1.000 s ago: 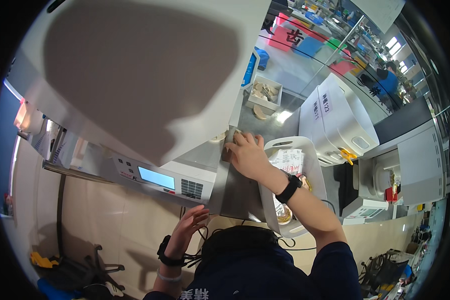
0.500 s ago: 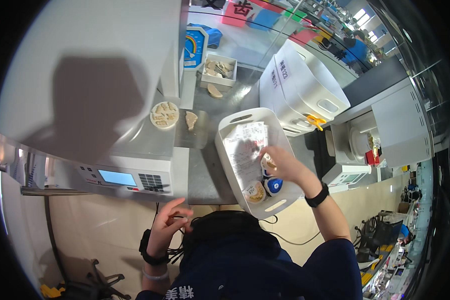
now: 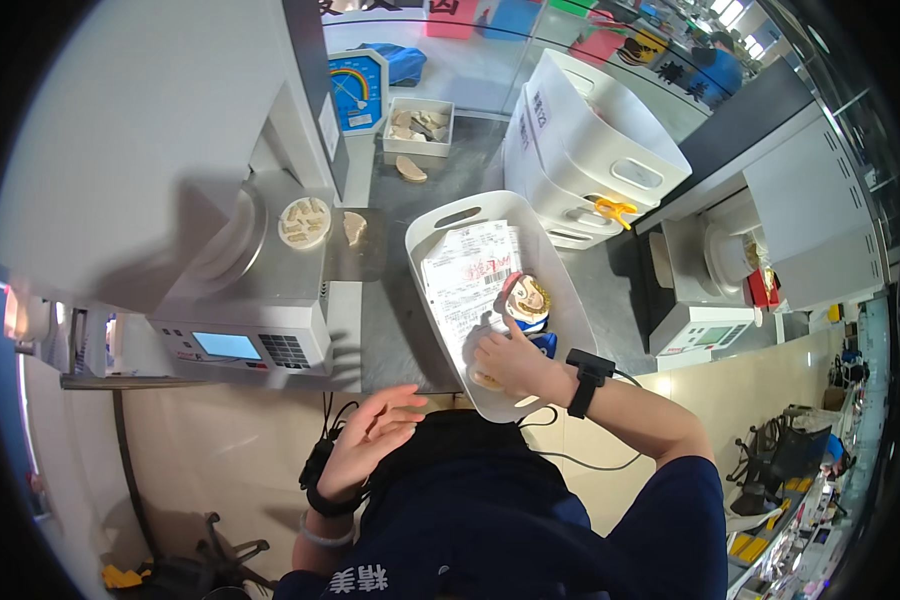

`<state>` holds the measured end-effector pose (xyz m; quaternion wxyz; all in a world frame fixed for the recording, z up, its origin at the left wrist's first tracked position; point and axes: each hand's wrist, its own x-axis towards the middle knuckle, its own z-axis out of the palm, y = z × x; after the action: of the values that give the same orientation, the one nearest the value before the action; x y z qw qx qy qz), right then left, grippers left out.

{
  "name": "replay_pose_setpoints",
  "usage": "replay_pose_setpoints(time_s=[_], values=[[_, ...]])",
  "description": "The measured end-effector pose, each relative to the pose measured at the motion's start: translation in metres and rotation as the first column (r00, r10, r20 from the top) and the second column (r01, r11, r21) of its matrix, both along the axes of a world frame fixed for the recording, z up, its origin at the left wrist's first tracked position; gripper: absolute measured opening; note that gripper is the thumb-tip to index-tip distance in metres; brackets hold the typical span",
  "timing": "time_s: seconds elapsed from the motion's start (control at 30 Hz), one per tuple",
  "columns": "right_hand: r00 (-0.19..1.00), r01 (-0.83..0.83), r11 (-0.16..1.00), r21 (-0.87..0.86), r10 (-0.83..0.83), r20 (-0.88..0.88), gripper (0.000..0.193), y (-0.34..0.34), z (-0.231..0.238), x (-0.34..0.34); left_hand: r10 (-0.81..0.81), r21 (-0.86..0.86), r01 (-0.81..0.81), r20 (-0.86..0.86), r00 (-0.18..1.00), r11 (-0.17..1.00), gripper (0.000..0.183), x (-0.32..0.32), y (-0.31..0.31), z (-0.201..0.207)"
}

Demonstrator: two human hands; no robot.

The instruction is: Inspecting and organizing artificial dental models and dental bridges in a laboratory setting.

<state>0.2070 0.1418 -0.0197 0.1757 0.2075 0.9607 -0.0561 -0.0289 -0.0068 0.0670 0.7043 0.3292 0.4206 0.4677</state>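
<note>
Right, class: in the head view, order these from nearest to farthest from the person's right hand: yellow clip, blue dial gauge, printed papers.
From the right hand:
1. Printed papers: in the same white bin, ahead and slightly left.
2. Yellow clip: ahead and right, on the stacked white bins.
3. Blue dial gauge: farthest, upper left.

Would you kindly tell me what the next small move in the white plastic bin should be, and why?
I would probably close the bare right hand gently around the pale rounded piece beneath it. The hand is already low inside the white plastic bin, partly covering that piece; whether it is gripped yet is unclear. The bare left hand is empty.
</note>
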Motion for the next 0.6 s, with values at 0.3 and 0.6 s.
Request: replay_pose_setpoints(time_s=[0.3, 0.6], values=[[0.845, 0.247, 0.841, -0.481, -0.430, -0.319, 0.064, 0.025, 0.108, -0.033, 0.307, 0.374, -0.161, -0.374, 0.875, 0.914, 0.069, 0.024, 0.020, -0.004], [0.780, 0.071, 0.503, -0.861, -0.566, -0.266, 0.059, 0.012, 0.149, -0.154, 0.627, 0.496, -0.535, -0.025, 0.779, 0.684, 0.088, -0.009, 0.045, -0.010]])
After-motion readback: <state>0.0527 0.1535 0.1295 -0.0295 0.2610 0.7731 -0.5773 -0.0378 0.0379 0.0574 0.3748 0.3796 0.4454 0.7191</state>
